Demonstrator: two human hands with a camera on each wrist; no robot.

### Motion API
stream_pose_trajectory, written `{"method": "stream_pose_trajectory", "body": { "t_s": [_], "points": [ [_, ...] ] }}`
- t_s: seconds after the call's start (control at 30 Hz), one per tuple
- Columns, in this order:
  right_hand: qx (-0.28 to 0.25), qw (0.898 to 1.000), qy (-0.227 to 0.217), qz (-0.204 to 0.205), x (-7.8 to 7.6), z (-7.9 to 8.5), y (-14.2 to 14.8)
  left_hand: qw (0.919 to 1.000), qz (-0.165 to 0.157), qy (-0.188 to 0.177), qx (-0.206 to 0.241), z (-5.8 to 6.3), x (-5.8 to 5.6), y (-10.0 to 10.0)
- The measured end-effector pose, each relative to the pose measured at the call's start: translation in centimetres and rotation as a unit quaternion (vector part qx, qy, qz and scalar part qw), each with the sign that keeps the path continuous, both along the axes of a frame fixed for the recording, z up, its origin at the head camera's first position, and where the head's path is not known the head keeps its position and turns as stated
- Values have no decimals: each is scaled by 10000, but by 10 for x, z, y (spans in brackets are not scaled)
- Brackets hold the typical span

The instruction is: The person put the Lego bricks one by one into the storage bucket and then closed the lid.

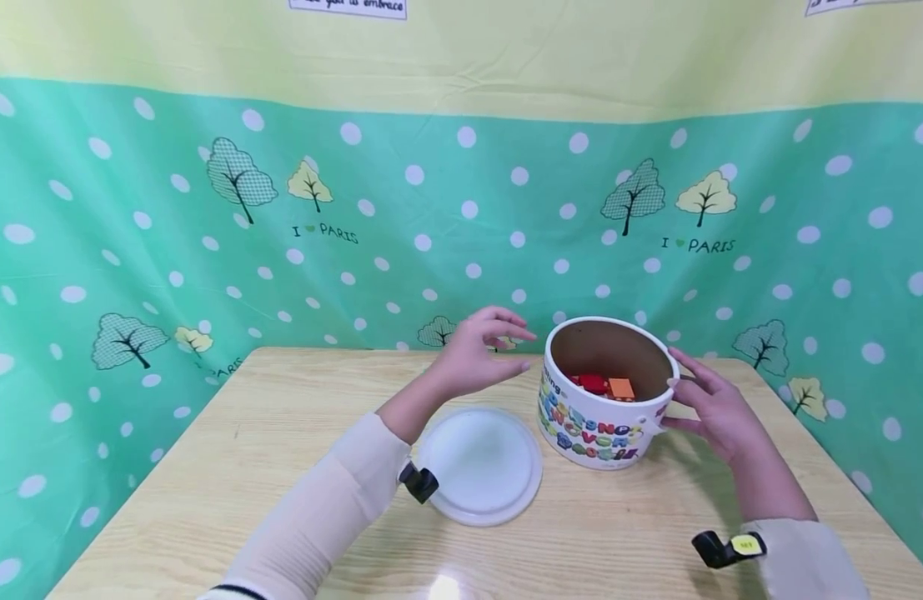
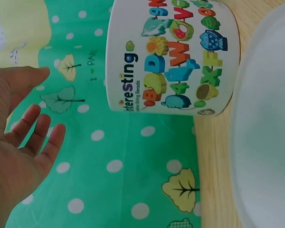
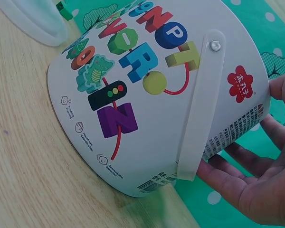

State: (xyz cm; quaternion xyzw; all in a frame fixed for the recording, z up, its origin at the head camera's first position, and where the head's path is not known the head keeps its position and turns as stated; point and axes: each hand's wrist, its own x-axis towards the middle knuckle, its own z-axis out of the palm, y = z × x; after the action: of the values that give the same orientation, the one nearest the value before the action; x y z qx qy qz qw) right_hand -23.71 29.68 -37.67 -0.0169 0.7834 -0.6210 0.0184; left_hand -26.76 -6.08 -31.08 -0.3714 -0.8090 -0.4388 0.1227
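Note:
A white round bucket (image 1: 592, 425) printed with colourful letters and animals stands at the table's right side, its top uncovered. Red blocks (image 1: 593, 383) and an orange block (image 1: 621, 389) lie inside. My right hand (image 1: 712, 408) holds the bucket's right side, with fingers at the rim and against the wall by the white strap handle (image 3: 199, 109). To the bucket's left, my left hand (image 1: 479, 354) hovers with loosely bent fingers, apart from it and holding nothing. The round white lid (image 1: 479, 467) lies flat on the table below that hand.
The light wooden table (image 1: 228, 433) ends at a green dotted curtain (image 1: 401, 275) printed with trees. A small green piece (image 3: 64, 10) shows near the lid in the right wrist view. Black camera mounts (image 1: 418, 482) sit at both wrists.

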Motion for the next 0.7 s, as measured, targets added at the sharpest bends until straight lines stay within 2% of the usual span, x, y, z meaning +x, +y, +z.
{"method": "stream_pose_trajectory", "body": {
  "t_s": [0.3,0.5,0.7],
  "points": [
    [-8,10000,-38,-24,1,1,-1,9997,240,-13,24,-10,-3,-24],
    [-101,9999,-28,49,2,2,0,9984,397,-326,223,-19,-4,-45],
    [-143,9999,-46,34,2,3,1,9956,723,-557,224,-37,-6,-67]
  ]
}}
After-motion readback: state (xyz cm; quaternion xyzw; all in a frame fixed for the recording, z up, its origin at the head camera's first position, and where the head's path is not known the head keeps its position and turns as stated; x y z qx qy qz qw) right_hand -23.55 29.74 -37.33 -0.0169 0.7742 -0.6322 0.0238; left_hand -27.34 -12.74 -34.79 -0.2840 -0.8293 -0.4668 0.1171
